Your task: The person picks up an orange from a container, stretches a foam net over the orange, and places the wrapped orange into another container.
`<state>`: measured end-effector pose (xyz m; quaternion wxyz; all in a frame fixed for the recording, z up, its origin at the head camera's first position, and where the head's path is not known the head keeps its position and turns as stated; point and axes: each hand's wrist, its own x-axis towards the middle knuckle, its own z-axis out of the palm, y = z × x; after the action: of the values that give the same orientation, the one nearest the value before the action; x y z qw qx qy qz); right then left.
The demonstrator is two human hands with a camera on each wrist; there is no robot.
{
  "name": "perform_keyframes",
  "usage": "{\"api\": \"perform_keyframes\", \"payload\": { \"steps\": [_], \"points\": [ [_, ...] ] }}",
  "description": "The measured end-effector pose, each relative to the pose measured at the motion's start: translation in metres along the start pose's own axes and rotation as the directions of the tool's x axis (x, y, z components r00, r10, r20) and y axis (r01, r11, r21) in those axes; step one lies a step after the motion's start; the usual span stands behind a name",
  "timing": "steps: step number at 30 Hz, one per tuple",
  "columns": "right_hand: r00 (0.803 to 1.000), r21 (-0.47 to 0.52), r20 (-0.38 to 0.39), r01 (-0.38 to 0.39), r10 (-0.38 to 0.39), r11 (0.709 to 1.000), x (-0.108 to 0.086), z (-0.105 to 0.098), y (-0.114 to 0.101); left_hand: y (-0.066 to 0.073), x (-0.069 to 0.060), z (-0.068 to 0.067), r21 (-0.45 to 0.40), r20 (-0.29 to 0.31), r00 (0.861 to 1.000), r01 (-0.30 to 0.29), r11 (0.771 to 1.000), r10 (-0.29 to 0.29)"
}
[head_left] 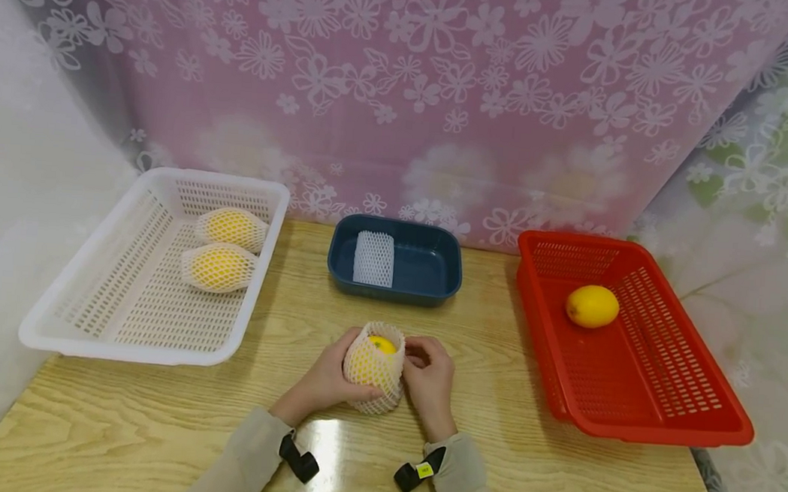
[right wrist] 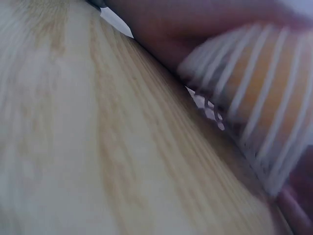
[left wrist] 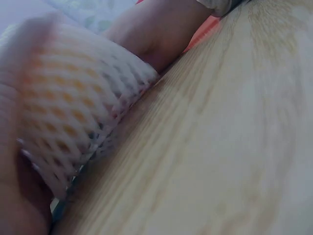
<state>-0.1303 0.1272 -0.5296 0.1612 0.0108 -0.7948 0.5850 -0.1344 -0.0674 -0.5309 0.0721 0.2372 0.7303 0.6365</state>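
Over the table front, a yellow lemon [head_left: 383, 344] sits inside a white foam net sleeve [head_left: 374, 380], its top showing through the open upper end. My left hand [head_left: 328, 374] grips the netted lemon from the left, thumb across the front. On the other side my right hand [head_left: 432, 380] pinches the net's right edge with curled fingers; the fingertips are partly hidden. The left wrist view shows the net [left wrist: 73, 93] stretched over the fruit close to the tabletop. In the right wrist view the net strands [right wrist: 259, 93] run slanting across the lemon.
A white basket [head_left: 43, 330] at left holds two netted lemons [head_left: 222, 268]. At the back centre, a dark blue tray [head_left: 426, 267] contains flat white foam netting [head_left: 373, 260]. The red basket [head_left: 667, 436] at right holds one bare lemon [head_left: 592, 306].
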Motion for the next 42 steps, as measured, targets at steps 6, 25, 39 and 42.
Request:
{"api": "perform_keyframes", "payload": {
  "steps": [6,25,39,42],
  "points": [
    [0.965,0.314,0.26,-0.051,-0.035,0.948,-0.0028,-0.0004,-0.0025,-0.0016,0.0014,-0.0019,-0.254,-0.04,0.998,-0.05,0.966,0.042],
    [0.868,0.46,0.493,-0.208,-0.053,0.863,-0.0027,-0.006,-0.0048,-0.0075,0.0037,-0.0034,-0.169,-0.085,0.992,-0.107,0.98,0.094],
    [0.862,0.54,0.501,-0.236,-0.083,0.808,-0.0041,-0.0057,-0.0029,-0.0013,0.0019,-0.0018,-0.261,-0.004,1.0,-0.002,0.965,0.001],
    [0.882,0.512,0.466,-0.202,-0.072,0.835,-0.0046,-0.005,-0.0027,-0.0016,0.0029,-0.0027,-0.295,0.004,1.0,-0.002,0.956,0.003]
  ]
}}
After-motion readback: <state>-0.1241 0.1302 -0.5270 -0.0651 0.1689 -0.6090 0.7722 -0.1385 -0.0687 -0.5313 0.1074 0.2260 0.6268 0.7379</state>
